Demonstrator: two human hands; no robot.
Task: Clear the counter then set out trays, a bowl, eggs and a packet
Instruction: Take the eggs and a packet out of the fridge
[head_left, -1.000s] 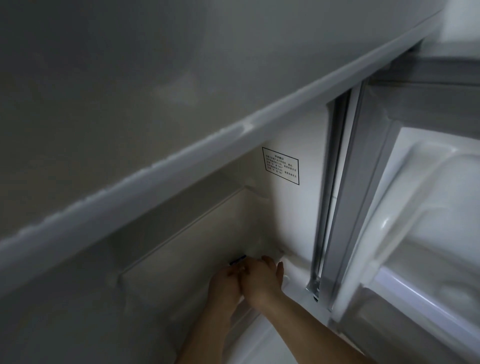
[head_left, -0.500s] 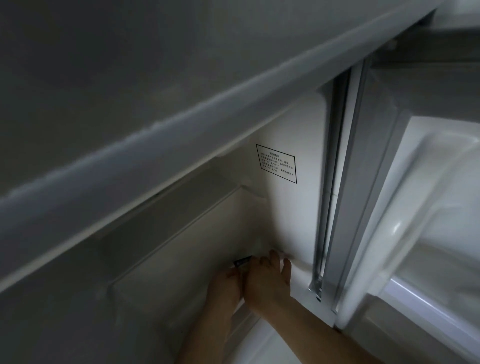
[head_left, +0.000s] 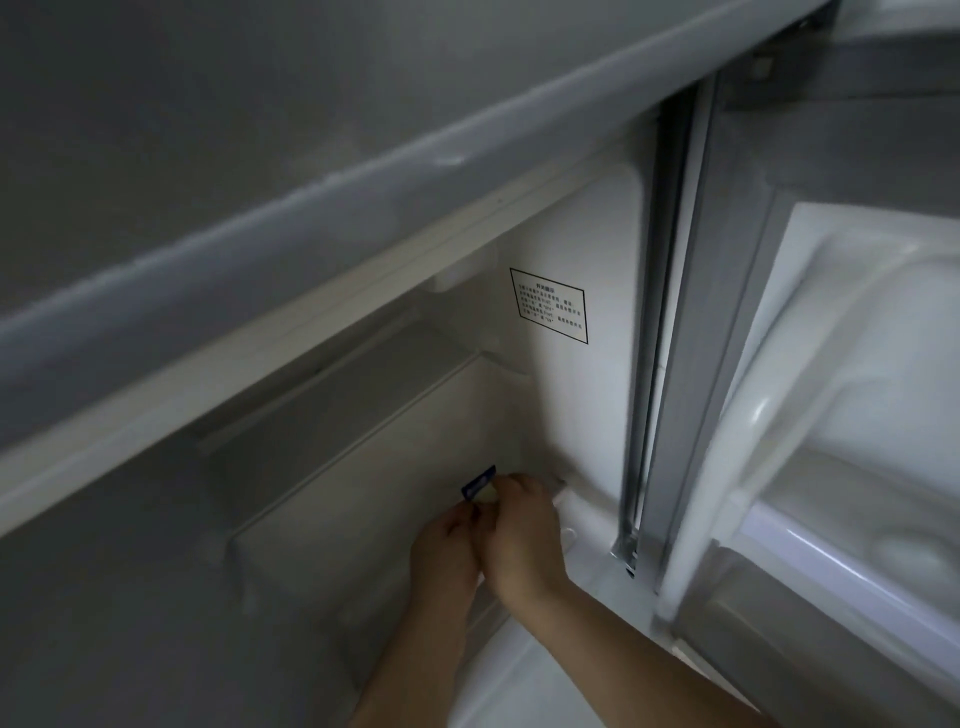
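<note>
Both my hands reach deep into an open fridge compartment, side by side near its right rear corner. A small packet (head_left: 479, 483) with a dark blue edge pokes up just above my fingers; most of it is hidden behind them. My left hand (head_left: 444, 545) curls its fingers toward the packet from the left. The fingers of my right hand (head_left: 524, 535) are bent over the packet's right side. No trays, bowl or eggs are in view.
The fridge's white inner wall carries a printed label (head_left: 550, 306) on the right. The closed upper door's grey edge (head_left: 311, 218) runs overhead. The open lower door with its white shelf (head_left: 841, 519) stands at right. A ledge (head_left: 332, 410) lies at the compartment's back.
My right hand's fingers, spread flat half a second ago, now curl around the packet. The blue edge shows a little more above my fingers. My view has tilted slightly.
</note>
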